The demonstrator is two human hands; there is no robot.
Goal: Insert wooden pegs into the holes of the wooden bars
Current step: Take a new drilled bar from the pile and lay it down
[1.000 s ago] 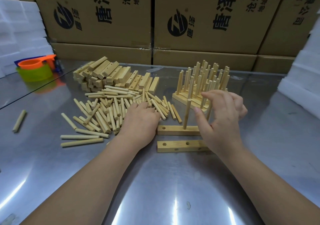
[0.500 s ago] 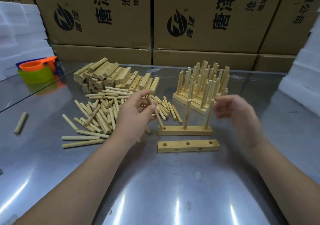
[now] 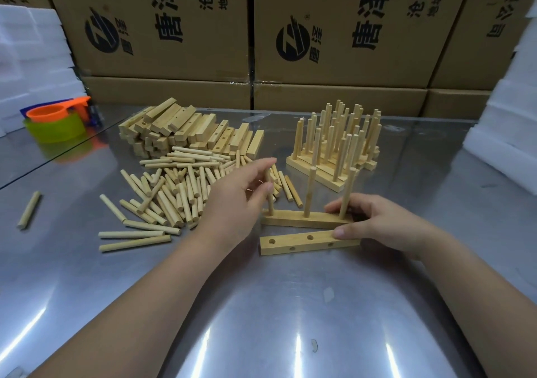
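Note:
A wooden bar (image 3: 302, 221) lies across the metal table's middle with two pegs upright in its middle and right holes. My left hand (image 3: 235, 200) pinches a third peg (image 3: 269, 200) that stands upright at the bar's left hole. My right hand (image 3: 374, 222) grips the bar's right end, thumb touching a second, empty bar (image 3: 296, 242) that lies just in front. Loose pegs (image 3: 171, 194) are scattered to the left, and behind them lies a heap of empty bars (image 3: 186, 133).
Several finished bars with upright pegs (image 3: 337, 148) stand behind the work spot. A stray peg (image 3: 29, 209) lies far left. Orange and green plastic cups (image 3: 55, 124) sit at back left. Cardboard boxes (image 3: 319, 37) wall the back; white foam blocks (image 3: 505, 133) flank both sides.
My left hand carried a peg from the pile to the bar's left hole and stood it upright. My right hand came down from the pegs onto the bar's right end.

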